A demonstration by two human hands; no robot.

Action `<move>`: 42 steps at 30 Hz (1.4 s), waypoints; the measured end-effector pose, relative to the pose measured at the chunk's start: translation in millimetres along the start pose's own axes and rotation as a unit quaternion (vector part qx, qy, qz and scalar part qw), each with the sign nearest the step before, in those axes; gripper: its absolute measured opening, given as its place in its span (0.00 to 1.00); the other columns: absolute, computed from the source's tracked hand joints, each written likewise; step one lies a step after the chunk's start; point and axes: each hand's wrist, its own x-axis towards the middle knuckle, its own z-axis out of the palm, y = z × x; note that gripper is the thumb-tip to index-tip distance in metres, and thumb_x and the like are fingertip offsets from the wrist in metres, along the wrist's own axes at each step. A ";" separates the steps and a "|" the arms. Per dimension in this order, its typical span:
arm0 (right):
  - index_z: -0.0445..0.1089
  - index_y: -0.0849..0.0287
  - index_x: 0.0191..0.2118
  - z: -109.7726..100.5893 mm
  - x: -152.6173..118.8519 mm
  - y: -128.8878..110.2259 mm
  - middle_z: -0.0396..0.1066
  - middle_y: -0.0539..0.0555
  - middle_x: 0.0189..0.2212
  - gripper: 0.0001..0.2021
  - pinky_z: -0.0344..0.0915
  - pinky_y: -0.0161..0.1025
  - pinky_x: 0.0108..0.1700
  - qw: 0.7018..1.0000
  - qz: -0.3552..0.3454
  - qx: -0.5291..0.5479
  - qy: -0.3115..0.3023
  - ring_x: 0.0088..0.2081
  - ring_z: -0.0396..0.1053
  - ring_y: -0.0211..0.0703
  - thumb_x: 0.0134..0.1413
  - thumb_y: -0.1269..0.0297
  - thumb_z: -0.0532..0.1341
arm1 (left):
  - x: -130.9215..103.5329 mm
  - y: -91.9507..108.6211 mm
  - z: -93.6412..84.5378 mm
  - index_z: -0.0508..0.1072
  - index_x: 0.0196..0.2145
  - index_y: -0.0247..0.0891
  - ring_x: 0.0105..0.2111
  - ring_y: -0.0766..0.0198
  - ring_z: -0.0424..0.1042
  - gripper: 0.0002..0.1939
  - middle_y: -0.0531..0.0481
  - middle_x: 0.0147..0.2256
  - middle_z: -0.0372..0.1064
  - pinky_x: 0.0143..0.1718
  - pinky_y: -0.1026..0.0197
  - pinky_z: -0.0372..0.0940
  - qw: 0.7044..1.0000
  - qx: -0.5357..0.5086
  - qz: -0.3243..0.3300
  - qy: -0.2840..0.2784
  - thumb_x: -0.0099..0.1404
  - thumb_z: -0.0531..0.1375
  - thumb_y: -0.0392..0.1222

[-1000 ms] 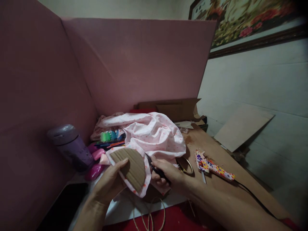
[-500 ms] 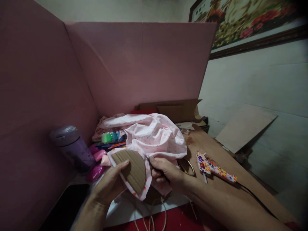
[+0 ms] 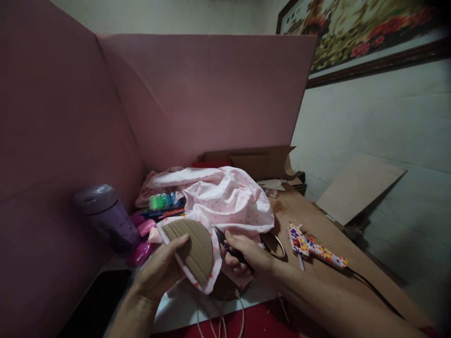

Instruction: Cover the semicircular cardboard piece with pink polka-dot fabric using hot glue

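Red surface (image 3: 260, 319): at the lower edge, cut off by the frame.
String (image 3: 242, 313): loose loops running out of view at the bottom.
White sheet (image 3: 176, 307): beneath the hands, much of it covered.
Black flat thing (image 3: 97, 300): lower left, cut off, too dark to identify.
Left hand (image 3: 158, 267): pinching the cardboard piece, thumb on its face; the other fingers are hidden behind.
Cardboard piece (image 3: 195, 251): a half-round, held up and tilted in front of the person, with a dotted cloth border (image 3: 214, 277) showing beyond its edge.
Right hand (image 3: 243, 256): curled round a dark tool (image 3: 221, 237), its pointed end just beside the cloth border; the grip is mostly covered, so whether it is scissors is hard to say.
Brown piece (image 3: 225, 288): below the hands, largely hidden.
Gold ring (image 3: 280, 247): partly behind the right hand; what it belongs to is unclear.
Glue gun (image 3: 319, 251): flowered, lying on the table (image 3: 292, 206), its cord leading off toward the lower right.
Bottle (image 3: 111, 218): purple, left, its base in shadow.
Dotted cloth (image 3: 232, 197): heaped beyond the hands, partly hiding pens and a green item (image 3: 157, 202).
Folded cardboard (image 3: 252, 159): behind the heap, lower part hidden.
Picture (image 3: 369, 33): on the wall, cropped by the frame.
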 end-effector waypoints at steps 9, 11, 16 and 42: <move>0.56 0.59 0.25 -0.6 2.7 -5.6 0.53 0.43 0.12 0.19 0.37 0.24 0.11 0.996 0.027 0.041 -0.070 0.10 0.43 0.25 0.58 0.48 0.47 | 0.7 -1.8 -3.6 0.69 0.45 0.29 0.34 0.54 0.75 0.17 0.41 0.33 0.76 0.36 0.56 0.69 1.000 0.005 -0.002 -0.012 0.56 0.59 0.32; 0.56 0.59 0.26 0.7 4.6 -7.1 0.53 0.43 0.13 0.18 0.37 0.24 0.11 0.996 0.017 0.042 -0.071 0.10 0.43 0.25 0.57 0.49 0.48 | 0.9 -2.5 -4.3 0.69 0.45 0.30 0.34 0.55 0.75 0.18 0.42 0.33 0.76 0.35 0.57 0.69 1.000 0.005 -0.002 -0.015 0.55 0.60 0.32; 0.57 0.58 0.27 3.9 5.7 -9.3 0.52 0.42 0.13 0.18 0.36 0.25 0.12 0.996 -0.005 0.036 -0.083 0.11 0.42 0.25 0.55 0.48 0.52 | 2.5 -3.9 -7.5 0.69 0.45 0.31 0.36 0.55 0.74 0.17 0.41 0.35 0.75 0.37 0.56 0.68 0.999 -0.001 -0.010 -0.039 0.56 0.59 0.33; 0.54 0.57 0.25 5.5 2.1 -9.2 0.50 0.41 0.14 0.19 0.37 0.26 0.13 0.999 -0.028 -0.010 -0.045 0.12 0.42 0.26 0.51 0.45 0.55 | 2.2 -3.5 -5.9 0.70 0.44 0.31 0.35 0.54 0.74 0.16 0.42 0.34 0.75 0.40 0.54 0.66 0.998 0.023 -0.019 -0.050 0.55 0.61 0.34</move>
